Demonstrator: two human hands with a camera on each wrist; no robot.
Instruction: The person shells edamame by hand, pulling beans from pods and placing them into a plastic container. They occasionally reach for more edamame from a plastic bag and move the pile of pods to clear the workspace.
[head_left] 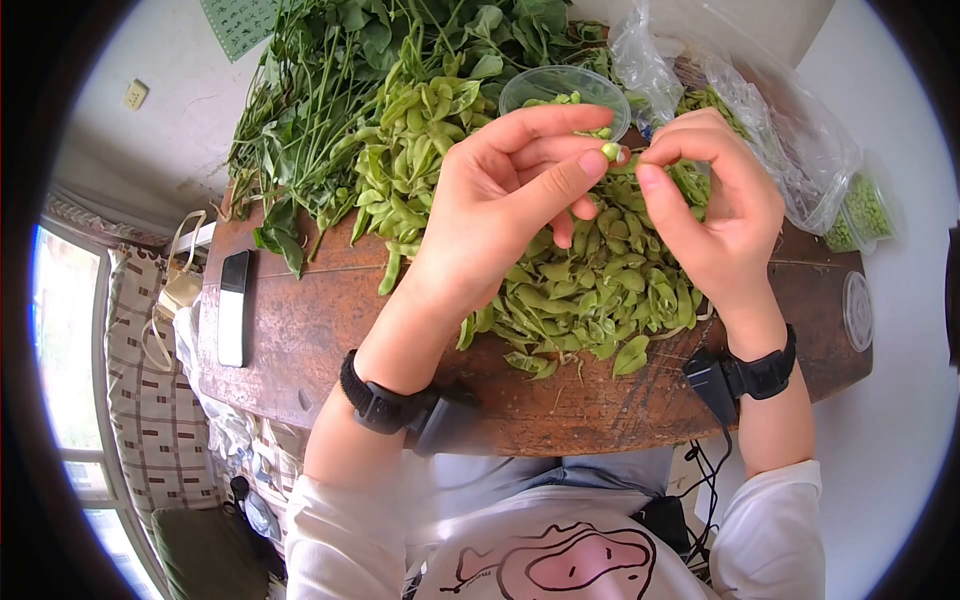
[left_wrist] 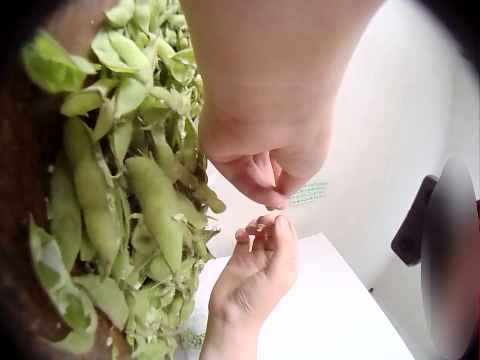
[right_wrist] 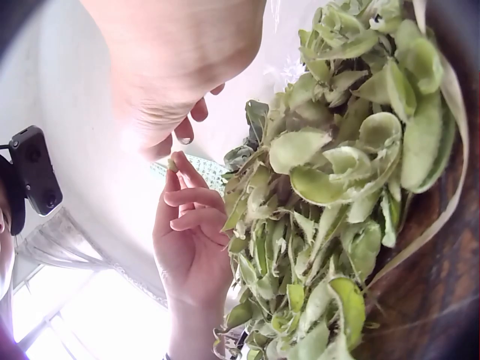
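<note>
A small pale green bean (head_left: pixel 610 151) was held up in the air above the middle of the table (head_left: pixel 320 340), clear of everything lying on the wood. It was round, smooth and glossy, and only a little of it showed between the fingertips. The left hand (head_left: pixel 500 205) pinched it from one side with its fingers bent inward and its thumb stretched out beneath. The right hand (head_left: pixel 718 205) met it from the other side, with curled index finger and thumb closed on the same spot. In the right wrist view the bean (right_wrist: pixel 172 164) showed as a tiny green speck at the tip of the left hand (right_wrist: pixel 191 240).

Directly under the hands lay a heap of flat green pods (head_left: pixel 590 290), many split open, running from the table's middle towards its near edge. The hands hid the upper part of the heap from the head camera. Behind the hands, at the far edge, stood a clear plastic bowl (head_left: pixel 565 88), its near rim covered by the left hand's fingers. A big bundle of leafy stems (head_left: pixel 320 110) filled the far left part of the table, touching the pods. Crumpled clear plastic bags (head_left: pixel 790 140) lay along the far right edge, and a small tub of shelled beans (head_left: pixel 866 206) stood just beyond them. A round clear lid (head_left: pixel 858 310) lay at the right edge, and a phone (head_left: pixel 233 305) lay near the left edge, well apart from the heap.
</note>
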